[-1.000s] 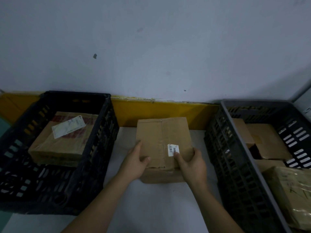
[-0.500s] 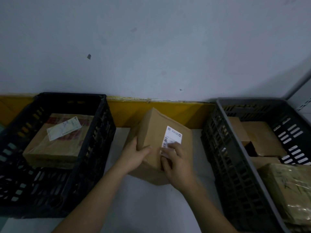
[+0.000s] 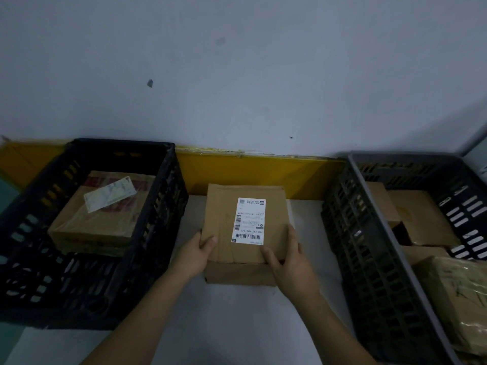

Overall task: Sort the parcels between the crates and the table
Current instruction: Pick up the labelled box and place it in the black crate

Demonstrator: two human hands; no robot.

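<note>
A brown cardboard parcel lies flat on the white table between two crates, its white shipping label facing up. My left hand grips its near left corner, thumb on top. My right hand grips the near right corner, thumb on the top face. The black crate on the left holds one large taped box with a loose paper slip on it. The grey crate on the right holds several brown parcels.
A yellow strip runs along the foot of the grey wall behind the table. The crates flank the parcel closely on both sides. Bare white tabletop lies in front of the parcel, between my forearms.
The parcel was tilted up on edge and turned over; it now lies flat with the large label up. Both hands shifted to its near corners.
</note>
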